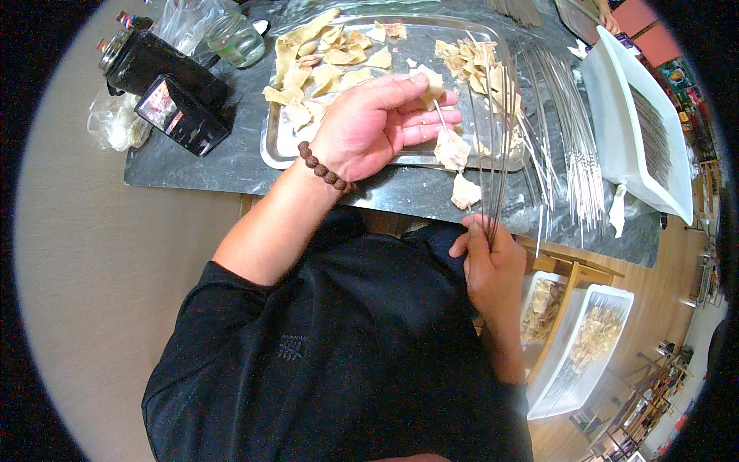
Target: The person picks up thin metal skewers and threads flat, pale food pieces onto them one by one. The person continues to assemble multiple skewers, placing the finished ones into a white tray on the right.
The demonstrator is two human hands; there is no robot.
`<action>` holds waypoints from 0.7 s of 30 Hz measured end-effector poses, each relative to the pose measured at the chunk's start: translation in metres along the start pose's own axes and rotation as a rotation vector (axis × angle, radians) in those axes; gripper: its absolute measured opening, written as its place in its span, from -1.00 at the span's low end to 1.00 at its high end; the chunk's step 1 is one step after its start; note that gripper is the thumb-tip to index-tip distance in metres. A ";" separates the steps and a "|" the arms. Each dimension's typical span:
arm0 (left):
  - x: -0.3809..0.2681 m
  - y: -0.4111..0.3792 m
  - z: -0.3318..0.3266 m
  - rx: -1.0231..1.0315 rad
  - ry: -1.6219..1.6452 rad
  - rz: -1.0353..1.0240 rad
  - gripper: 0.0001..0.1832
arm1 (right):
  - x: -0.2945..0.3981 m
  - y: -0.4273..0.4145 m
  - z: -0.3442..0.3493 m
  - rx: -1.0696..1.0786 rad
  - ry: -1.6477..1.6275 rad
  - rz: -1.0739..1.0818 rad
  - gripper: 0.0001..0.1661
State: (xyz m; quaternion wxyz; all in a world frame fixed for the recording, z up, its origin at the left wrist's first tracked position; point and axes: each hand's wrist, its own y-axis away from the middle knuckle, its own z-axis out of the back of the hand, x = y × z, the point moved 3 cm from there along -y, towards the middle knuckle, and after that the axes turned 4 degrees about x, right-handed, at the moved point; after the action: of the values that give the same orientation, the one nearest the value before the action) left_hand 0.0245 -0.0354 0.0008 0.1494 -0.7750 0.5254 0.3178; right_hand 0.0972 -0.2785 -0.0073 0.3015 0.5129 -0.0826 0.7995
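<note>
My left hand (384, 118), palm up above a metal tray (268, 141), pinches a pale food piece (430, 86) at the upper end of a metal skewer (443, 115). Two more pale pieces (452, 151) are threaded lower on that skewer. Near the table's front edge, my right hand (491, 254) grips the skewer's lower end along with a bundle of bare metal skewers (493, 167), which fan upward over the tray. Flat yellowish pieces (346, 49) lie in the tray's left and middle part. A second heap of pieces (476, 66) is on its right, partly behind the skewers.
Loose skewers (580, 173) lie right of the tray, beside a white bin (615, 115) holding more. Below right, a white bin (589, 346) contains loaded skewers. A phone (179, 118), a dark jar (167, 66) and a glass jar (234, 43) stand at left. Another person's hand (609, 22) shows at the far right.
</note>
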 end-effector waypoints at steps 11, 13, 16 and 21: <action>0.008 0.001 0.003 -0.007 -0.068 -0.039 -0.60 | -0.003 -0.003 -0.004 -0.020 -0.024 0.041 -0.73; 0.006 0.002 0.004 -0.038 -0.079 -0.058 -0.60 | -0.005 -0.002 -0.005 0.008 -0.033 0.019 -0.73; 0.005 0.004 0.001 -0.089 -0.075 -0.060 -0.61 | -0.010 0.001 -0.006 0.025 -0.058 0.012 -0.72; 0.005 0.007 -0.002 -0.108 -0.089 -0.053 -0.67 | -0.015 0.001 -0.007 0.023 -0.046 0.036 -0.73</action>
State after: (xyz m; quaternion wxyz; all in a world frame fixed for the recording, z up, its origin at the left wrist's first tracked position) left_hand 0.0196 -0.0425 -0.0003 0.1391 -0.7807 0.4796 0.3756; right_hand 0.0955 -0.2823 -0.0237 0.2790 0.5328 -0.0893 0.7939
